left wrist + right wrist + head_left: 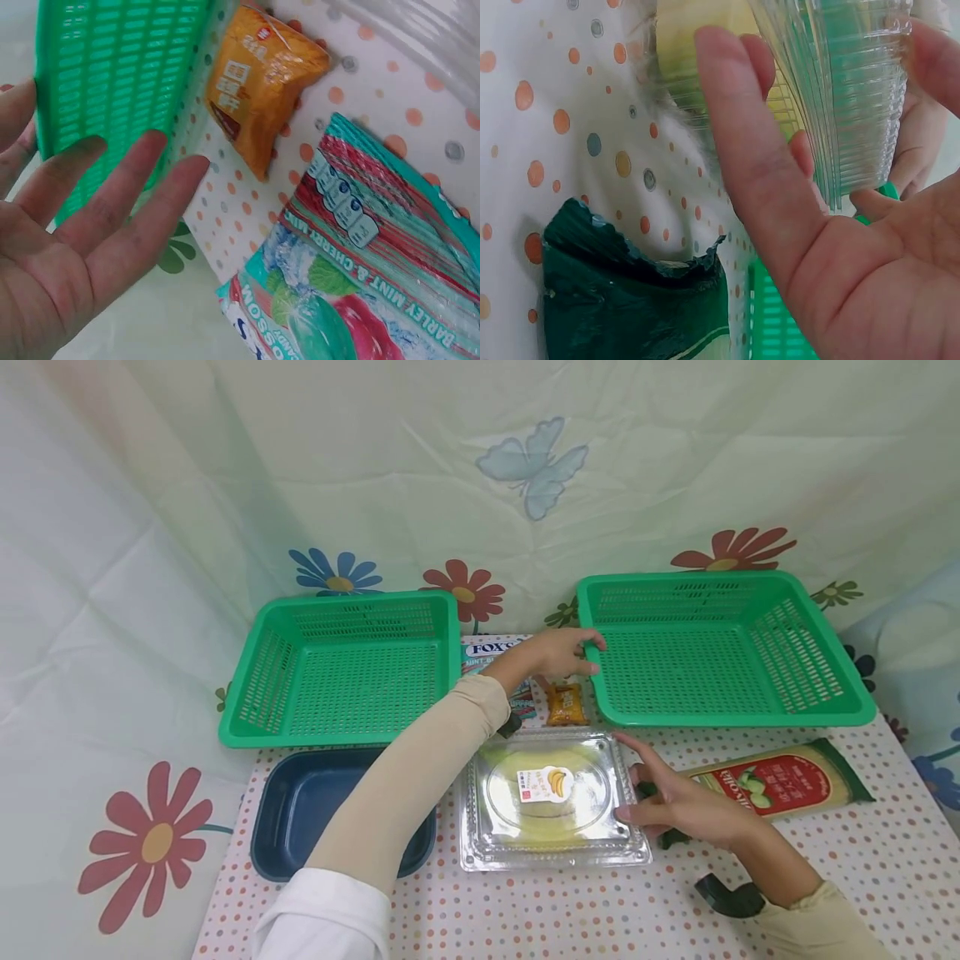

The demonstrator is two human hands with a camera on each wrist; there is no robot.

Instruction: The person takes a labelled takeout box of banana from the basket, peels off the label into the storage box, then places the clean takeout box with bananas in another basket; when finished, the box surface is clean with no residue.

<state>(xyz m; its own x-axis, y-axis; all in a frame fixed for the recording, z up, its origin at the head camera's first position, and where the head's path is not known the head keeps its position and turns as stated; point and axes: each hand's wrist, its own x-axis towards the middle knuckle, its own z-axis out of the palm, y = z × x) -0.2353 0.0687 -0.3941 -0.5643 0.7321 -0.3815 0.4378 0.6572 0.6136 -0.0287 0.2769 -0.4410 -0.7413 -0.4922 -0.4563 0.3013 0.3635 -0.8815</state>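
Note:
My left hand [558,652] reaches across to the left rim of the right green basket [738,722], its thumb and index finger at the rim. Its other fingers [135,180] extend, spread, beside the basket's wall. My right hand [690,802] holds the right side of a clear plastic clamshell box [555,852], thumb and index finger spread along its edge. Something yellow lies inside, under a label with a banana picture. Close to my left hand are a small orange snack packet [255,82] and a teal Fox's candy bag [375,225].
Another green basket [337,739] stands at the back left, with a dark blue tub [281,827] in front, partly covered by my left sleeve. A pasta packet [780,781] with green ends lies right of my right hand. A flowered curtain [375,468] hangs behind.

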